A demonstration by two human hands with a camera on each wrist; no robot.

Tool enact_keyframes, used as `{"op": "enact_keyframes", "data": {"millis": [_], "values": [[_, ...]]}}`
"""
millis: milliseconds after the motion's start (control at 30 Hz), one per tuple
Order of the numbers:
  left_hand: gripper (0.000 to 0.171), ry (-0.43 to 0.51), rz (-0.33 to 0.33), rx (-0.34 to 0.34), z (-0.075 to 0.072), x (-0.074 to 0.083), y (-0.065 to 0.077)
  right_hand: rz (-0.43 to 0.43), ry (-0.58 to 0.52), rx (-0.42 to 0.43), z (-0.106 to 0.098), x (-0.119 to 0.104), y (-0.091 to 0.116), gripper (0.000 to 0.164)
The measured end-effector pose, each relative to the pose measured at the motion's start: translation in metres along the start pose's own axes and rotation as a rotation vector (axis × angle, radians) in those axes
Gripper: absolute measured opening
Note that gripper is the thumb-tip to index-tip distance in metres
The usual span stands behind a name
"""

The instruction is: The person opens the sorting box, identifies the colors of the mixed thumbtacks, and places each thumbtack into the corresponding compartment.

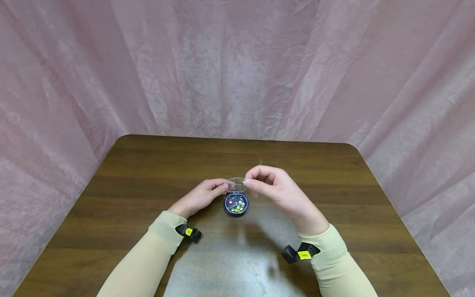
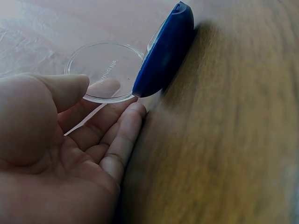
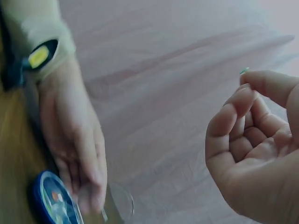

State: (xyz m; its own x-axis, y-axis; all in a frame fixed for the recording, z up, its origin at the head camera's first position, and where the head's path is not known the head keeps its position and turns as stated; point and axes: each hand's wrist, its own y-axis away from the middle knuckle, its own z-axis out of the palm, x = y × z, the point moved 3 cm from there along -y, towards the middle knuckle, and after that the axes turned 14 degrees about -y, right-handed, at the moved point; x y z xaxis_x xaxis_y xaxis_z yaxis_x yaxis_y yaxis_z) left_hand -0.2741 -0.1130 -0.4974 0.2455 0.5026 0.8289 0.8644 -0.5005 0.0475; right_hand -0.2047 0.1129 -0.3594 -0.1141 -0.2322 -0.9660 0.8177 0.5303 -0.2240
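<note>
A round blue pill case [image 1: 236,204] lies on the table with its clear lid [image 2: 105,70] raised on the hinge. Its divided inside holds several small yellow-green pieces [image 1: 237,209] and an orange one [image 1: 230,202]. My left hand [image 1: 204,196] pinches the lid's edge, thumb on one side and fingers behind it. Lettering shows on the lid in the left wrist view. My right hand [image 1: 283,196] is raised just right of the lid, pinching a tiny green piece [image 3: 244,71] between thumb and forefinger; the fingers hide most of it.
The case stands on a brown wooden table [image 1: 148,198] with rounded far corners. A pink curtain [image 1: 237,70] hangs behind and along both sides. Each wrist carries a black strap with a small camera, the right one [image 1: 291,253] low over the table.
</note>
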Motion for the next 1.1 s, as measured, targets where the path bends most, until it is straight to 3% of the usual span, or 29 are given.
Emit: {"op": "enact_keyframes", "data": {"millis": [233,433,933,1100], "values": [[0.031,0.027,0.012,0.005,0.0,-0.002,0.0,-0.016,-0.405,-0.122,0.005,-0.008,0.002,0.011],[0.031,0.04,0.005,-0.003,0.001,-0.001,0.001,-0.016,-0.562,-0.178,0.007,-0.013,0.004,0.02],[0.032,0.027,0.012,0.009,0.001,-0.003,0.001,-0.008,-0.633,-0.286,0.011,-0.013,0.004,0.027],[0.032,0.028,0.011,0.011,0.001,-0.002,0.0,0.001,-0.562,-0.227,0.005,-0.009,0.003,0.02]]}}
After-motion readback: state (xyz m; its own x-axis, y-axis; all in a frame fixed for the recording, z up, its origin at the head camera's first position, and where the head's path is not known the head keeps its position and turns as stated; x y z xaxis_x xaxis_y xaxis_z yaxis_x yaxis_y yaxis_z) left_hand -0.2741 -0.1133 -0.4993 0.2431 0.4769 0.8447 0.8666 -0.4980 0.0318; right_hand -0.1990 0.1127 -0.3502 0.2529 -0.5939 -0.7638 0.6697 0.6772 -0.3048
